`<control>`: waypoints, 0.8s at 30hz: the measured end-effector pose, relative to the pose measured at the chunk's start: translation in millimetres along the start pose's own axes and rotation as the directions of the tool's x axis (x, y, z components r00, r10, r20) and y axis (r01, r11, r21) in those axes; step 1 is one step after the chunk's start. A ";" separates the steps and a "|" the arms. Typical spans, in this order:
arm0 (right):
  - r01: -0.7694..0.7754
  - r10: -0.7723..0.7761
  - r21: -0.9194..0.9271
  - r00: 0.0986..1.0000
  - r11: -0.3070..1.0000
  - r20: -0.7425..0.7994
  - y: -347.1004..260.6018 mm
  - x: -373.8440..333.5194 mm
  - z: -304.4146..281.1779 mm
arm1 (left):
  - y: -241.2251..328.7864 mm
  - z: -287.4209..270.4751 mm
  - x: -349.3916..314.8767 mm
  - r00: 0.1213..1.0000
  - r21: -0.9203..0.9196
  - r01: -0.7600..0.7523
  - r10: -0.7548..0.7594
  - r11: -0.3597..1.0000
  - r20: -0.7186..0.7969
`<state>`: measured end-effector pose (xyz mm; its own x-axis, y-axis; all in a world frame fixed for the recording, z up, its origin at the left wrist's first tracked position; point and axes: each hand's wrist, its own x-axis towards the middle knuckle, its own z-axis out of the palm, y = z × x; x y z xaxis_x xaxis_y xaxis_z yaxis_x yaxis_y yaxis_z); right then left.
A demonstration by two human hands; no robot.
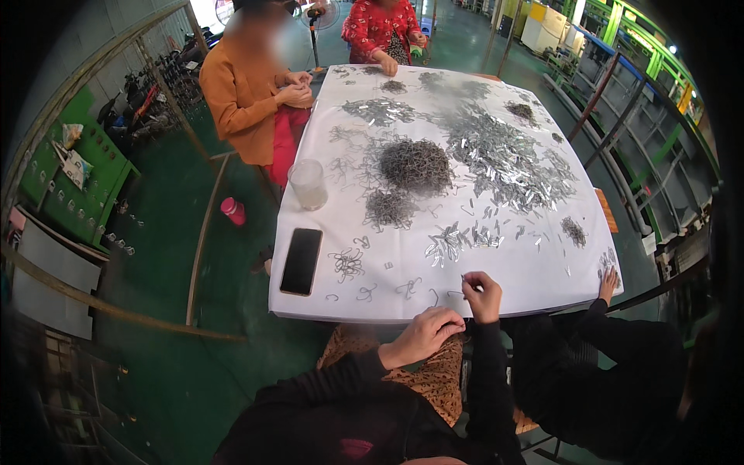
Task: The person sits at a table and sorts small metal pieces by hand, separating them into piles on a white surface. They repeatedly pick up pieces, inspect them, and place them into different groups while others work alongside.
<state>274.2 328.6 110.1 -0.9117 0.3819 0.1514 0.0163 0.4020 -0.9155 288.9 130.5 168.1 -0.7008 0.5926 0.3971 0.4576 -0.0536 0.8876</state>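
My left hand [428, 335] is at the table's near edge, its fingers curled together; whatever they hold, if anything, is hidden. Just right of it, my right hand [483, 297] is raised a little over the edge, thumb and fingers pinching a small thin metal piece [463, 278] whose tip sticks up. Beside those fingers lies a bent wire hook [434, 297] on the white tabletop [341, 306]. More loose wire hooks [347, 264] are scattered to the left. Beyond my hands is a small group of shiny flat metal strips [444, 246].
A dark heap of wire hooks [416, 167] and a wide spread of metal strips [515, 167] cover the middle. A phone [301, 262] and a plastic cup [308, 186] stand at the left. Co-workers sit in orange [242, 101], red [380, 27] and black [620, 372].
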 end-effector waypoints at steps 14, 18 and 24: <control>0.002 0.053 0.357 0.988 0.934 -0.144 -98.3 -83.3 -40.8 | 5.3 4.2 23.4 0.993 0.014 -0.044 0.042 0.999 0.106; -0.032 0.094 0.350 0.982 0.936 -0.162 -99.8 -86.5 -42.1 | 3.7 5.8 23.3 0.996 0.063 -0.048 0.043 0.997 0.078; -0.073 0.176 0.456 0.966 0.887 -0.188 -90.0 -87.6 -37.3 | -4.0 13.0 17.2 0.997 0.061 -0.069 0.067 0.996 0.034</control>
<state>367.9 290.0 193.1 -0.8007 0.5965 0.0551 -0.1062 -0.0508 -0.9930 282.2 151.4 168.3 -0.6497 0.6145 0.4474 0.5372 -0.0452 0.8422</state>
